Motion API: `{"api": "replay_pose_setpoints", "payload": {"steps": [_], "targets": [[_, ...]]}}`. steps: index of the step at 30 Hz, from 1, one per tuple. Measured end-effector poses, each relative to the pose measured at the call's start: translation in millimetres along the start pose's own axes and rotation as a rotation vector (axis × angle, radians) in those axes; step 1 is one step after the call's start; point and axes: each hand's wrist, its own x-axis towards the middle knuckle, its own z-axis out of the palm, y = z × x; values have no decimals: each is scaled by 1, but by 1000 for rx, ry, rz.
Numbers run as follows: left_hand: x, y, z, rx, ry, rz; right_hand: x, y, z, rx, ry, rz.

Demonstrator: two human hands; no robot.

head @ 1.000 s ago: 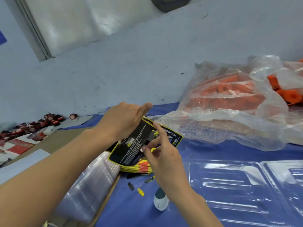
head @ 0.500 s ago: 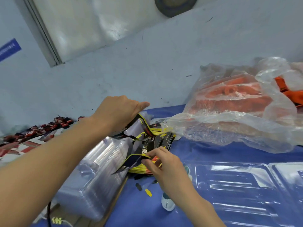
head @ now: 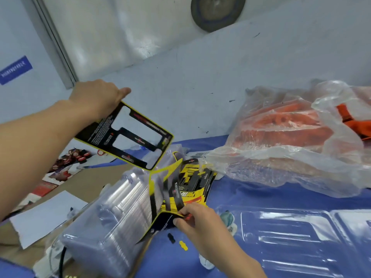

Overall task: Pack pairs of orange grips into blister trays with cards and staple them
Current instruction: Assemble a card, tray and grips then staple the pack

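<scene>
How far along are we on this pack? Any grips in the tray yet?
Done: an open blister tray lies empty on the blue table. In hand: the left hand holds one cut-out card up; the right hand pinches a second card by the card stack. Left: the orange grips are in the plastic bag; nothing loaded or stapled.

Glossy printed card [head: 128, 135]; clear shiny plastic blister trays [head: 112, 223]; crinkled plastic bag [head: 281, 157].
</scene>
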Motion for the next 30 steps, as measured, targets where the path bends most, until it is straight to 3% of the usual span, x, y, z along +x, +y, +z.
{"api": "replay_pose_setpoints", "payload": {"steps": [4,7,10,15,19,25,27,30], "targets": [[8,-36,-1,-59,60,-233,3,2,-3,38,91,86],[4,-51,-4,-217,67,-379,11,6,-8,-227,148,74],[-12,-36,-10,-299,125,-343,14,16,-10,-476,61,126],[-31,9,-22,-468,200,-298,10,21,-12,-606,-132,137],[-36,39,-43,-786,325,-352,6,3,-17,-640,-257,39],[-48,111,-72,-1452,318,-497,-13,-24,-31,-721,-110,38],[-56,143,-74,-1631,266,-548,-18,-27,-50,-614,7,40],[-69,187,-69,-1845,139,-674,-31,-21,-95,-51,223,93]]}}
